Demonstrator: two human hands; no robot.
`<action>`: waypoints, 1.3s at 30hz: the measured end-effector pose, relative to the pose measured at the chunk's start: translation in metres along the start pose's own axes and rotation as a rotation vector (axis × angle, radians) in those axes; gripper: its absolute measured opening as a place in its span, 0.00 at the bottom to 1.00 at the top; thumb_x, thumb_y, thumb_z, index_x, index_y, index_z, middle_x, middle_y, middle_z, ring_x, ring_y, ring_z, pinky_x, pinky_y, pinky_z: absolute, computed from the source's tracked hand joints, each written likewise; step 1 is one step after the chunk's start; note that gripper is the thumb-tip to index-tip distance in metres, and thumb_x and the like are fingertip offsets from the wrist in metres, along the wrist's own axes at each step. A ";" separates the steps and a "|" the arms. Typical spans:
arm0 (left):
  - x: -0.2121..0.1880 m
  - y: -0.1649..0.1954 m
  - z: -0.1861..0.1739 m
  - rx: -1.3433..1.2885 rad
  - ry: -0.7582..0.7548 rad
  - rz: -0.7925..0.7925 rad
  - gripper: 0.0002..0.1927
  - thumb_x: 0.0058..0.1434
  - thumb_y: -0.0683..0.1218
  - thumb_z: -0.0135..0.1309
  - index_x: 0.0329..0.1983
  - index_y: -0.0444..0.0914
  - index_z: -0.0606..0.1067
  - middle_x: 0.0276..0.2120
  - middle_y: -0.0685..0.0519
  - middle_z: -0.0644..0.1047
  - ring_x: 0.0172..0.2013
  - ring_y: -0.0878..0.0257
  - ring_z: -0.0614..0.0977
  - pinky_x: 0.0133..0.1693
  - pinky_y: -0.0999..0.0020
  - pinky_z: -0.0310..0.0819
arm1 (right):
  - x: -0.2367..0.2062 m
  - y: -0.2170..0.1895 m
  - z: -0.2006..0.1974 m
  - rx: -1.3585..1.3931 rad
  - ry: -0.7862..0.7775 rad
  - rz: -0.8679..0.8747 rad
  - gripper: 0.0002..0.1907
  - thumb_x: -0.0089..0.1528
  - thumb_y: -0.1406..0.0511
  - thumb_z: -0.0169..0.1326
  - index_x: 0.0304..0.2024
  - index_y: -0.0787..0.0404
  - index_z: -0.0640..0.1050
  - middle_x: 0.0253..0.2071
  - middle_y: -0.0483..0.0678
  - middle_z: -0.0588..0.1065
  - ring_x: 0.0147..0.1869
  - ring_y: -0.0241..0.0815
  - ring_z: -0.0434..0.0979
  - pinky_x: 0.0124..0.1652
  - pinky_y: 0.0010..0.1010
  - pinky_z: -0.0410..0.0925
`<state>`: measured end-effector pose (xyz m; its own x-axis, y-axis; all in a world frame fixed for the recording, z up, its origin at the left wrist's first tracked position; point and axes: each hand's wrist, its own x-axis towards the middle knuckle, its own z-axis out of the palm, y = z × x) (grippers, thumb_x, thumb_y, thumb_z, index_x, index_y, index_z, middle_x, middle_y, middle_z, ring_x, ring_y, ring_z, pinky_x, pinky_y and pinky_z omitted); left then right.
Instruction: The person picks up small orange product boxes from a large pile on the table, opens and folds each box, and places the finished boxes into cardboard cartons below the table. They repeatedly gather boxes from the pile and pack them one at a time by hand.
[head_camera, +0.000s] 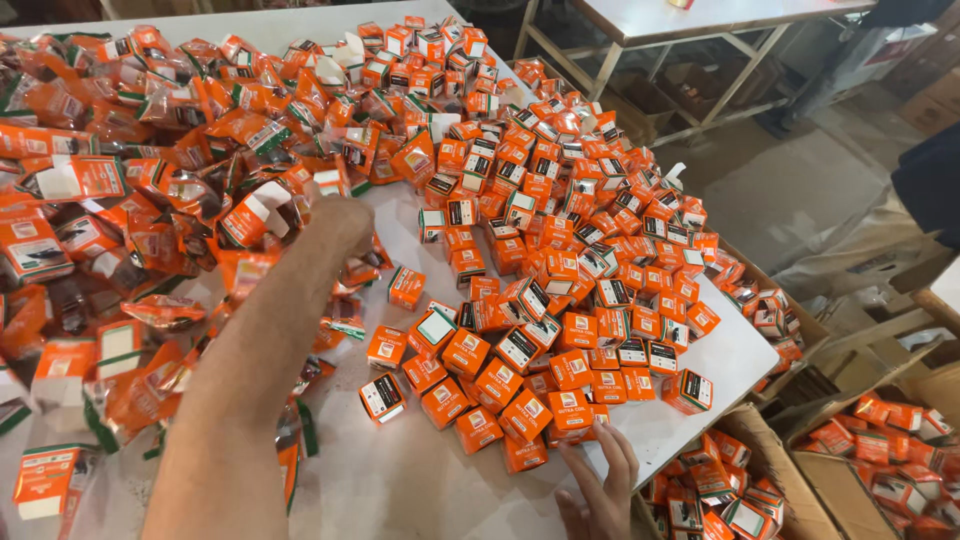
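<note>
The left hand (338, 222) reaches into a heap of crinkled orange plastic-wrapped packets (150, 180) at ten o'clock on the white table (420, 480); its fingers are buried among them, so whether they pinch anything cannot be told. The right hand (600, 490) lies at five o'clock by the table edge, fingers loosely spread, fingertips touching the nearest small orange cardboard boxes (540, 330), which pile from centre toward one o'clock. An open brown carton (770, 450) of such boxes sits at four o'clock.
</note>
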<state>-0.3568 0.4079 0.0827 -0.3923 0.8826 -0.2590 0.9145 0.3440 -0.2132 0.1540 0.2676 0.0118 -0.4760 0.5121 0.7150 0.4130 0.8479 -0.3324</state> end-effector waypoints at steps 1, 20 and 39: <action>0.006 0.000 -0.002 0.077 -0.017 0.005 0.29 0.52 0.48 0.68 0.60 0.49 0.79 0.60 0.55 0.78 0.63 0.53 0.76 0.68 0.27 0.46 | 0.001 -0.001 0.000 0.008 0.003 -0.009 0.21 0.63 0.58 0.52 0.55 0.62 0.79 0.69 0.63 0.63 0.75 0.63 0.58 0.70 0.53 0.55; -0.098 0.001 0.075 -0.151 0.633 0.246 0.15 0.60 0.58 0.54 0.44 0.48 0.81 0.48 0.53 0.79 0.60 0.53 0.73 0.64 0.40 0.56 | -0.002 0.007 -0.004 -0.022 0.082 -0.097 0.21 0.61 0.61 0.53 0.55 0.62 0.77 0.66 0.59 0.64 0.71 0.61 0.58 0.68 0.51 0.55; -0.412 -0.070 0.030 -1.443 1.326 0.163 0.07 0.74 0.40 0.48 0.53 0.37 0.72 0.46 0.57 0.77 0.50 0.66 0.79 0.56 0.69 0.76 | 0.148 -0.181 0.183 0.381 -0.510 -0.786 0.28 0.60 0.65 0.58 0.64 0.61 0.74 0.57 0.54 0.71 0.63 0.56 0.67 0.59 0.52 0.60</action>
<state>-0.2626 0.0110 0.1764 -0.6285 0.3349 0.7020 0.5819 -0.3964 0.7101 -0.1335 0.2150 0.0654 -0.8179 -0.2889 0.4975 -0.3937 0.9116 -0.1180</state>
